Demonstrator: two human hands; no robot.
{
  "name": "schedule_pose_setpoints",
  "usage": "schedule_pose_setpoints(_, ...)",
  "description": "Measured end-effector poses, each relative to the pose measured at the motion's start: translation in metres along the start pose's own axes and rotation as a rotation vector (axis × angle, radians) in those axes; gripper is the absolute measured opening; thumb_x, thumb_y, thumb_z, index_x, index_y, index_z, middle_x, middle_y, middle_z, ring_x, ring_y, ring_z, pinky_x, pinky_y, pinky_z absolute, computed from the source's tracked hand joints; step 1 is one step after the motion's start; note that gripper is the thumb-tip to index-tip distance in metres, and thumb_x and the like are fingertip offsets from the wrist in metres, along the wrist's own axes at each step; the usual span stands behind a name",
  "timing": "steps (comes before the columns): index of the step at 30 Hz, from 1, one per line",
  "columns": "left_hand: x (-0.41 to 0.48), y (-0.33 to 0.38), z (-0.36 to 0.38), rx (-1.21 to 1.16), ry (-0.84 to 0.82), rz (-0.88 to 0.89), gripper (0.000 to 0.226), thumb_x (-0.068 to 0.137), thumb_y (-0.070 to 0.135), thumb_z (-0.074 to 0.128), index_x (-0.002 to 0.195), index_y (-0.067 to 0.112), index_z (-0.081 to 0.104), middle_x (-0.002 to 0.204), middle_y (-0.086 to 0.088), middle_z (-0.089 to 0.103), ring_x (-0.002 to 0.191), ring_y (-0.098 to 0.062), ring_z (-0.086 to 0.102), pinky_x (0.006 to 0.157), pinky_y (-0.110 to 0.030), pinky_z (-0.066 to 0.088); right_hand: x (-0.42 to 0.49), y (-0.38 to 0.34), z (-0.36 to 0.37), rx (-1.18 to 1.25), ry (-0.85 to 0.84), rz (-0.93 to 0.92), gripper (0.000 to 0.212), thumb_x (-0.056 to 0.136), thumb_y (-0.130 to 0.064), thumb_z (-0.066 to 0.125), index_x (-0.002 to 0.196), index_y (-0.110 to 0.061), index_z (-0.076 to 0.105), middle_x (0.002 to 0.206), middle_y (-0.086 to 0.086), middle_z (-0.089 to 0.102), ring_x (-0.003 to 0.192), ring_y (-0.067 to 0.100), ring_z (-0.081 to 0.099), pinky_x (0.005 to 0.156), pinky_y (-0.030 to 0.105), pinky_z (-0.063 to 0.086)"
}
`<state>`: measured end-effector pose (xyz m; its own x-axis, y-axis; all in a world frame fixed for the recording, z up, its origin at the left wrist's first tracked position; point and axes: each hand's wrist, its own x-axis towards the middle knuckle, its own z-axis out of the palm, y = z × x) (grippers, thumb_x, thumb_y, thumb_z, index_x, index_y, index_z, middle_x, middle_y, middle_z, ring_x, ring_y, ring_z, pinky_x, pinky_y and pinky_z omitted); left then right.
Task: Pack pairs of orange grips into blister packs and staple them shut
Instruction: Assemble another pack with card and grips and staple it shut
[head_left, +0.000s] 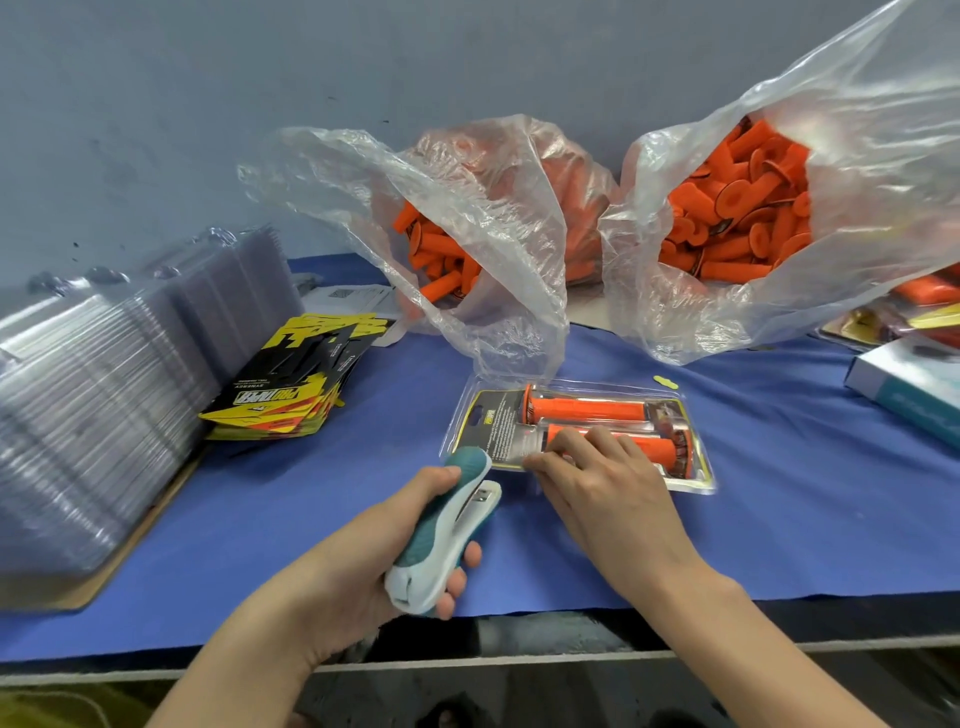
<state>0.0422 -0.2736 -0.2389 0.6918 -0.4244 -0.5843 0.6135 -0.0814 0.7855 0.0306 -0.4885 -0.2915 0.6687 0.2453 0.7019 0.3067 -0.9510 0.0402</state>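
On the blue cloth-covered bench (779, 519) I see a clear plastic blister pack (670, 475) holding two orange rubber grips (587, 409), right hand (587, 483) pressing it flat-fingered, left hand (363, 551) gripping a teal-and-white stapler (447, 525) at its edge; stapling looks unfinished.

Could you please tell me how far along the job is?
Done: two orange grips lie in the closed-looking blister pack. In hand: left hand holds the stapler at its corner; right hand presses it down. Left: stapling, plus two bags of loose grips.
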Motion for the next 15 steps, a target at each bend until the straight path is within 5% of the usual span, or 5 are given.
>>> schedule_pose_setpoints(6,0.006,-0.007,0.019,0.016,0.057,0.100,0.060,0.087,0.054,0.062,0.115,0.001,0.062,0.076,-0.015,0.059,0.055,-0.024,0.052,0.048,-0.029,0.047,-0.001,-0.004,0.000,-0.031,-0.026,-0.029,0.014,0.084,-0.018,0.072,0.092,-0.028,0.069,0.088,-0.005,0.060,0.076,0.024,0.056,0.065,0.036,0.046)
schedule_pose_setpoints(15,0.020,0.001,0.021,0.025,0.149,0.143,0.062,0.085,0.069,0.055,0.096,0.008,0.063,0.070,-0.013,0.057,0.052,-0.023,0.053,0.049,-0.028,0.048,0.000,-0.009,-0.003,-0.048,-0.023,-0.041,0.009,0.085,-0.018,0.071,0.088,-0.026,0.070,0.086,-0.005,0.061,0.073,0.023,0.055,0.064,0.035,0.045)
